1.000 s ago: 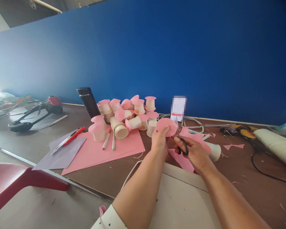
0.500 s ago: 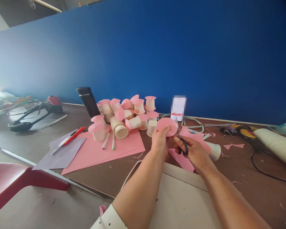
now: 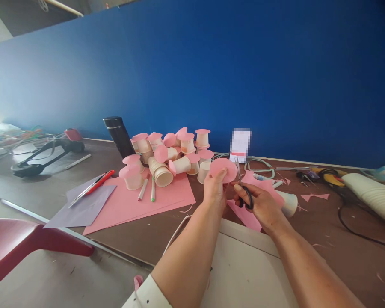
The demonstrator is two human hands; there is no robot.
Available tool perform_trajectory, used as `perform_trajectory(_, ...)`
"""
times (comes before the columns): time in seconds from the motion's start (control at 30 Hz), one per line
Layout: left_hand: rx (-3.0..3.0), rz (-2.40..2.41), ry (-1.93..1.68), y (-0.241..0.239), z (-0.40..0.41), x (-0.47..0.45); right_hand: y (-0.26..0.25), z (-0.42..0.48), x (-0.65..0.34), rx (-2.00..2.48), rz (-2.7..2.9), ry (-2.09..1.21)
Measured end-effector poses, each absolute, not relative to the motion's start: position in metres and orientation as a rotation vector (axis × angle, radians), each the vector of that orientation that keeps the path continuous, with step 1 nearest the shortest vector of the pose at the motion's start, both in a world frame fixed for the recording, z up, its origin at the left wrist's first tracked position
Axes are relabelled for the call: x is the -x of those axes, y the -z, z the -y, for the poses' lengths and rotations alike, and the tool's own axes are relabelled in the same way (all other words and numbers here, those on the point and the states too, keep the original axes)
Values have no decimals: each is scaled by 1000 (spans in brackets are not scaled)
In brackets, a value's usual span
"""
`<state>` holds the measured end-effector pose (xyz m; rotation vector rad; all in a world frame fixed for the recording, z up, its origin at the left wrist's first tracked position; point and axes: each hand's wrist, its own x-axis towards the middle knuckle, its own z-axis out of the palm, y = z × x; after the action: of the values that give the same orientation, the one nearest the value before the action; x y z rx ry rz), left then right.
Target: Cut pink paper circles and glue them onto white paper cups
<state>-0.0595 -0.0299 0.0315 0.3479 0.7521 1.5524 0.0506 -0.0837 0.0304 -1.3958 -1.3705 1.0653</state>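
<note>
My left hand (image 3: 215, 187) pinches a round piece of pink paper (image 3: 229, 167), thumb on top. A cup under the paper cannot be made out. Black-handled scissors (image 3: 248, 197) are gripped in my right hand (image 3: 263, 205), their blades upright beside the paper's right edge. Behind my left hand stand several paper cups with pink discs on them, one of them an upright cup (image 3: 205, 171). Pink paper scraps (image 3: 248, 218) lie below the scissors, and a paper cup (image 3: 289, 202) rests on its side past my right hand.
Pink sheets (image 3: 134, 214), a purple sheet (image 3: 80, 209) and a red utility knife (image 3: 99, 183) lie left. Two markers (image 3: 153, 189) rest near the cups. A black bottle (image 3: 118, 137) stands behind. At right are a cup stack (image 3: 368, 194) and a black cable (image 3: 349, 224).
My left hand and the pink paper have shifted slightly left, away from the scissor blades. My right hand has barely moved.
</note>
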Motion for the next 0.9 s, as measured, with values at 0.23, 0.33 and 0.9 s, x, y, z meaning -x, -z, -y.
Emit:
perform_trajectory(0.23, -432, -774, -1525, -30, 30, 59, -30, 84, -50, 1414, 1394, -995)
perform_trajectory(0.33, -422, -776, -1529, -32, 32, 60, -30, 84, -51, 1416, 1395, -997)
perform_trajectory(0.9, -429, -771, -1534, -33, 33, 61, -29, 83, -51, 1409, 1404, -1026)
